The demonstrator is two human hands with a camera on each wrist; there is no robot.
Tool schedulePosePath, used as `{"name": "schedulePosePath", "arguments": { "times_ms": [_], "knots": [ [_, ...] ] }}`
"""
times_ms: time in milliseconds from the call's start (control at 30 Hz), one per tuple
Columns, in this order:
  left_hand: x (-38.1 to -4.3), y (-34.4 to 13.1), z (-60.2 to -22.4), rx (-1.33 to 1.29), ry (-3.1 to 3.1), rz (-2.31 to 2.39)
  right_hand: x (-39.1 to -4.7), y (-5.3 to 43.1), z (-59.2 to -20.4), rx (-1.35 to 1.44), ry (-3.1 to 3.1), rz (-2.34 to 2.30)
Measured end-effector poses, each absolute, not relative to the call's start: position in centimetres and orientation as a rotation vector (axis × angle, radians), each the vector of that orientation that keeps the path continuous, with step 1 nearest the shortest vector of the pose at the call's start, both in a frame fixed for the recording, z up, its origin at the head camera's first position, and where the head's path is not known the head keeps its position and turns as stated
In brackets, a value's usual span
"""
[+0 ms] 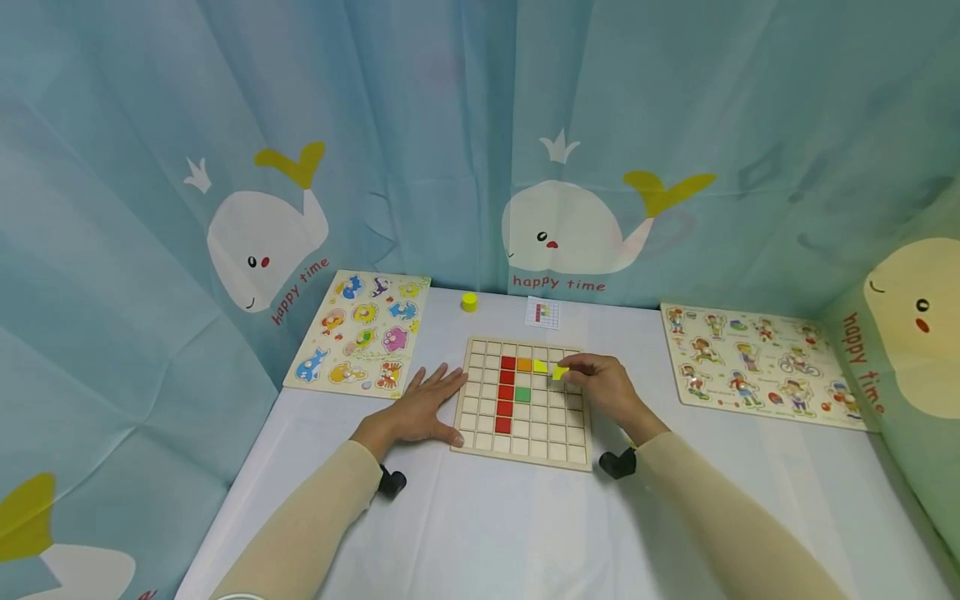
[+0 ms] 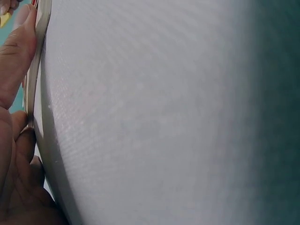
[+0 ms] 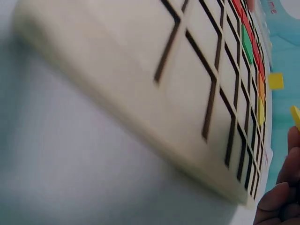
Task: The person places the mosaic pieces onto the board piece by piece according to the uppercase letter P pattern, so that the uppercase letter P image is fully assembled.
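Note:
A wooden grid board point(image 1: 551, 452) lies on the white-covered table. Several red square tiles point(image 1: 506, 392) make a column in it; an orange tile point(image 1: 524, 365) and a yellow tile point(image 1: 540, 367) extend right from the top one, with a green tile point(image 1: 522, 394) lower down. My left hand point(image 1: 422, 410) lies with fingers spread at the board's left side, its thumb touching the lower left corner. Between thumb and fingers, my right hand point(image 1: 606, 390) pinches another yellow tile point(image 1: 559, 372) over the board's upper right. That held tile point(image 3: 296, 116) shows partly in the right wrist view.
Behind the grid board are a small pattern card point(image 1: 542, 313) and a yellow cylinder point(image 1: 469, 302). A sea-animal puzzle board point(image 1: 345, 329) lies at left, a puzzle board with figures point(image 1: 720, 350) at right. A whale-print curtain point(image 1: 450, 125) hangs behind the table.

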State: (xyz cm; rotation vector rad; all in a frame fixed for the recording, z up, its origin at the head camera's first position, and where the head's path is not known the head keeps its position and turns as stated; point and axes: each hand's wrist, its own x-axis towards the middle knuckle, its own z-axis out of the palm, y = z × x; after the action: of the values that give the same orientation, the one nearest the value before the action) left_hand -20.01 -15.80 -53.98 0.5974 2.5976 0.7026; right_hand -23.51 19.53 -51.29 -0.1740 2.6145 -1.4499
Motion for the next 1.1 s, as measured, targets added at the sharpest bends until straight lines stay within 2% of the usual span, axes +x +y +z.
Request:
{"name": "schedulePosePath", "arguments": {
  "times_ms": [367,1100],
  "knots": [
    [-20.2,-15.9,-54.3,0.604,2.599,0.707,-23.2,17.6,-52.4,-0.237,2.565,-1.312],
    [-20.2,-15.8,-54.3,0.6,2.605,0.699,-22.8,16.9,-52.7,-0.361,2.68,-1.11]
  ]
}}
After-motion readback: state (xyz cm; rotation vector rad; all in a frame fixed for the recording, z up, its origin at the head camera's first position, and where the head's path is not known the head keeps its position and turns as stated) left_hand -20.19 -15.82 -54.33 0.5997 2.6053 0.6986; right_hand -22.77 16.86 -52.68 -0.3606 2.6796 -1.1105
